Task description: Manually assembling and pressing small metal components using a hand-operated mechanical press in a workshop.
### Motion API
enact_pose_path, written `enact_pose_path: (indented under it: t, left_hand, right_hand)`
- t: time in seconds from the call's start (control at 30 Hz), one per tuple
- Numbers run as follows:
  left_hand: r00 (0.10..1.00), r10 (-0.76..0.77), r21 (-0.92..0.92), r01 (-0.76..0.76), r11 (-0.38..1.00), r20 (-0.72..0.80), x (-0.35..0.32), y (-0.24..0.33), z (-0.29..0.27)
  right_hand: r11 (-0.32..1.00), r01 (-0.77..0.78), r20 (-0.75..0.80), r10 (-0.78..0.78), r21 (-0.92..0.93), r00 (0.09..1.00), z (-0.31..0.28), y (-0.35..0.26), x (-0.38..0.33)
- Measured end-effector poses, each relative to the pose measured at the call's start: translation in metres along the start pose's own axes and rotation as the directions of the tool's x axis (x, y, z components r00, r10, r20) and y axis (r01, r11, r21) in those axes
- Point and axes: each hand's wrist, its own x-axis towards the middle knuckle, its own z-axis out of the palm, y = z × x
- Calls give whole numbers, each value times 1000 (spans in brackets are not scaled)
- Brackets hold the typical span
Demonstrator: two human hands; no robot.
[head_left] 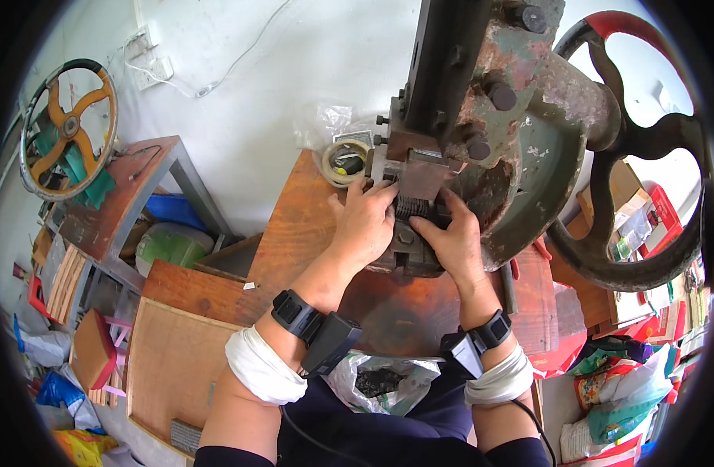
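Note:
Both my hands are at the die of a heavy, worn hand press [508,101]. Between them, under the press's square metal ram block [424,175], lies a dark ridged metal piece [410,207], like a stack of thin plates. My left hand [364,223] is closed at its left side, fingertips by the block. From the right, my right hand [456,240] pinches at it, thumb near its front and fingers beside the block. The fingers partly hide the piece. Just in front sits the dark die base [406,253] with a bolt on it.
A large handwheel [606,156] stands on the press's right. Behind my left hand, tape rolls [346,162] lie on the wooden bench [294,214]. A bag [384,381] with dark contents is by my lap. Another handwheel [70,122] stands far left; bags [614,405] lie lower right.

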Motion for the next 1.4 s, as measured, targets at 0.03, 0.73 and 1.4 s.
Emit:
enact_pose_path:
  t: [0.03,0.73,1.4]
  left_hand:
    - [999,-41,-49,42,998,14,0,-2,2]
    - [984,-177,-161,180,970,32,3,1,1]
    - [985,-169,-154,174,973,44,5,1,-3]
  right_hand:
    - [998,65,21,-64,-21,998,-1,10,3]
    - [998,-9,166,20,-64,986,-26,-7,-8]
    - [951,100,134,-63,-291,989,-33,-38,-13]
